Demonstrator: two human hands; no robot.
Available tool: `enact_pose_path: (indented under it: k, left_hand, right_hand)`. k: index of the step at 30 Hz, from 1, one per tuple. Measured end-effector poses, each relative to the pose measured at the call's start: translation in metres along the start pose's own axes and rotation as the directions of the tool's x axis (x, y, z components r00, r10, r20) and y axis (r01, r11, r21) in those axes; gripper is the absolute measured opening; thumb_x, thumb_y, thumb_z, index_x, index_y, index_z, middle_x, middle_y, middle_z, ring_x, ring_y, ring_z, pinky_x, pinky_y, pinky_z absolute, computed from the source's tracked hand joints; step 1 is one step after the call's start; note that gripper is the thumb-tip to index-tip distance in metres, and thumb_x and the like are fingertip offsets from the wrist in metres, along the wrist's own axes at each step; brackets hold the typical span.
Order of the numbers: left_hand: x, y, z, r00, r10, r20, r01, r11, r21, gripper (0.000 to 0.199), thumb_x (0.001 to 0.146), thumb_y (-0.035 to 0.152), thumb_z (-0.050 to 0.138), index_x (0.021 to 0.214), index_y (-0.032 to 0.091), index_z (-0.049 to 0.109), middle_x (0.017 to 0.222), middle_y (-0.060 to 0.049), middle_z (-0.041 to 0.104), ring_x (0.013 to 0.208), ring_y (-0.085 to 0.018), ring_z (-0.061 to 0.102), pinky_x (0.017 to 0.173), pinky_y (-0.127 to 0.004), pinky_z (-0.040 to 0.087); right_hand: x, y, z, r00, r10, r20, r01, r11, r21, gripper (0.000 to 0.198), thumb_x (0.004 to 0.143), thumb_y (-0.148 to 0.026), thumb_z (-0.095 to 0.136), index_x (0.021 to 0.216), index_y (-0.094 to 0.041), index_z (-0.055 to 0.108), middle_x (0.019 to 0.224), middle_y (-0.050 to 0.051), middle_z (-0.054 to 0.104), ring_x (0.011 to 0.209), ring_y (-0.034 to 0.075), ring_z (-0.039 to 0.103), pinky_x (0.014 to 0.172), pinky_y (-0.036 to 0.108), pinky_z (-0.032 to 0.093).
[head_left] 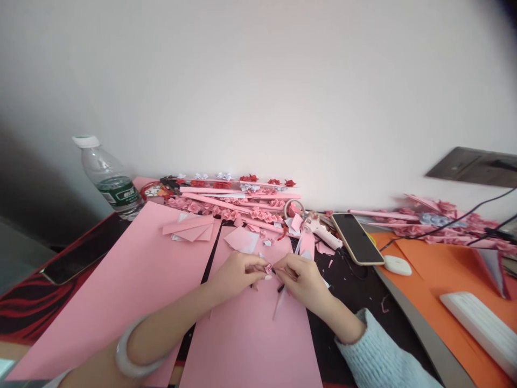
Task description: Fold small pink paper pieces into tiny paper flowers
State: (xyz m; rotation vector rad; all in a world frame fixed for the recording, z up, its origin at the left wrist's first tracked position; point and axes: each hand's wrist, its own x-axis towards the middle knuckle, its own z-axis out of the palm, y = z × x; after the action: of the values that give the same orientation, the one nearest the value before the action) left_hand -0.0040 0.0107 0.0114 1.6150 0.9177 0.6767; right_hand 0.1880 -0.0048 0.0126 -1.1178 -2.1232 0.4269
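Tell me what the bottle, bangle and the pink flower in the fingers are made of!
Water bottle: probably plastic, shiny and see-through. Bangle: maybe stone or plastic, a smooth, pale ring. Pink flower: likely matte paper, with thin petals.

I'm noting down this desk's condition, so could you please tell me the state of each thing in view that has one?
left hand, fingers pinching the flower
right hand, fingers curled close at the flower, grip unclear
flower, pink, held
bottle, standing, capped
right-hand phone, face up, screen dark
far-left phone, screen dark
glue gun, lying down
white case, looks closed
middle pink sheet, lying flat
orange sheet, lying flat
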Motion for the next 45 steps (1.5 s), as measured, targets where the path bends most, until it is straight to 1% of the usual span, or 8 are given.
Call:
enact_pose_path:
  k: [4, 12, 17, 21, 27, 34, 45]
  left_hand:
    - [0.0000, 0.0000, 0.0000, 1.000, 0.004, 0.006, -0.004, 1.000, 0.023, 0.014, 0.073, 0.023, 0.058, 0.079, 0.014, 0.066, 0.060, 0.001, 0.059, 0.053, -0.011, 0.056, 0.055, -0.021, 0.045]
    - [-0.0001, -0.0013, 0.0008, 1.000, 0.003, 0.011, -0.003, 0.999, 0.043, 0.016, 0.074, 0.022, 0.056, 0.083, 0.014, 0.066, 0.060, 0.001, 0.059, 0.053, -0.011, 0.055, 0.056, -0.021, 0.046]
    - [0.0006, -0.0038, 0.0011, 1.000, 0.013, 0.007, -0.014, 0.999, 0.053, 0.018, 0.075, 0.023, 0.056, 0.086, 0.014, 0.067, 0.065, 0.000, 0.060, 0.055, -0.011, 0.055, 0.055, -0.021, 0.046]
    - [0.0010, -0.0037, 0.0016, 1.000, -0.003, 0.006, 0.003, 0.998, 0.058, 0.019, 0.075, 0.025, 0.056, 0.087, 0.014, 0.067, 0.064, 0.001, 0.059, 0.054, -0.011, 0.054, 0.056, -0.021, 0.047]
    - [0.0011, -0.0027, 0.0013, 1.000, 0.009, 0.000, -0.009, 0.997, 0.073, 0.017, 0.075, 0.023, 0.055, 0.084, 0.014, 0.066, 0.063, 0.001, 0.059, 0.054, -0.011, 0.054, 0.055, -0.020, 0.045]
    - [0.0013, -0.0031, 0.0010, 1.000, -0.007, 0.004, 0.007, 0.997, 0.074, 0.016, 0.076, 0.024, 0.055, 0.081, 0.014, 0.066, 0.062, 0.001, 0.059, 0.053, -0.010, 0.054, 0.055, -0.020, 0.046]
    - [0.0011, -0.0013, 0.0007, 1.000, 0.002, 0.005, -0.002, 0.998, 0.065, 0.015, 0.076, 0.025, 0.055, 0.080, 0.014, 0.065, 0.061, 0.001, 0.057, 0.053, -0.010, 0.055, 0.054, -0.020, 0.045]
  right_hand:
    - [-0.0001, -0.0004, 0.0003, 1.000, 0.000, 0.005, 0.000, 1.000, 0.008, 0.010, 0.079, -0.011, 0.054, 0.080, -0.017, 0.063, 0.055, -0.005, 0.042, 0.048, 0.008, 0.040, 0.049, 0.020, 0.035]
    - [0.0009, -0.0015, -0.0002, 1.000, -0.007, 0.009, 0.007, 1.000, 0.002, 0.010, 0.080, -0.011, 0.054, 0.079, -0.016, 0.063, 0.055, -0.004, 0.044, 0.047, 0.008, 0.040, 0.049, 0.020, 0.035]
    - [0.0003, -0.0004, -0.0003, 1.000, -0.010, 0.004, 0.010, 1.000, 0.008, 0.010, 0.081, -0.015, 0.054, 0.079, -0.017, 0.063, 0.055, -0.004, 0.044, 0.048, 0.009, 0.042, 0.049, 0.020, 0.035]
    - [-0.0005, 0.0003, -0.0003, 1.000, -0.003, 0.015, 0.003, 1.000, 0.011, 0.010, 0.081, -0.014, 0.054, 0.080, -0.017, 0.063, 0.057, -0.003, 0.046, 0.049, 0.009, 0.042, 0.050, 0.020, 0.036]
    - [-0.0003, 0.0012, 0.0004, 1.000, 0.003, 0.019, -0.003, 1.000, 0.017, 0.009, 0.081, -0.014, 0.054, 0.080, -0.017, 0.063, 0.056, -0.004, 0.045, 0.049, 0.009, 0.043, 0.050, 0.020, 0.036]
    - [-0.0005, 0.0005, 0.0002, 1.000, -0.009, 0.016, 0.009, 0.999, 0.037, 0.010, 0.082, -0.015, 0.053, 0.080, -0.017, 0.063, 0.061, -0.001, 0.052, 0.051, 0.009, 0.046, 0.051, 0.020, 0.037]
    - [0.0008, -0.0019, -0.0002, 1.000, 0.004, 0.017, -0.005, 1.000, 0.028, 0.010, 0.079, -0.011, 0.055, 0.079, -0.016, 0.063, 0.058, -0.003, 0.050, 0.049, 0.009, 0.044, 0.050, 0.020, 0.036]
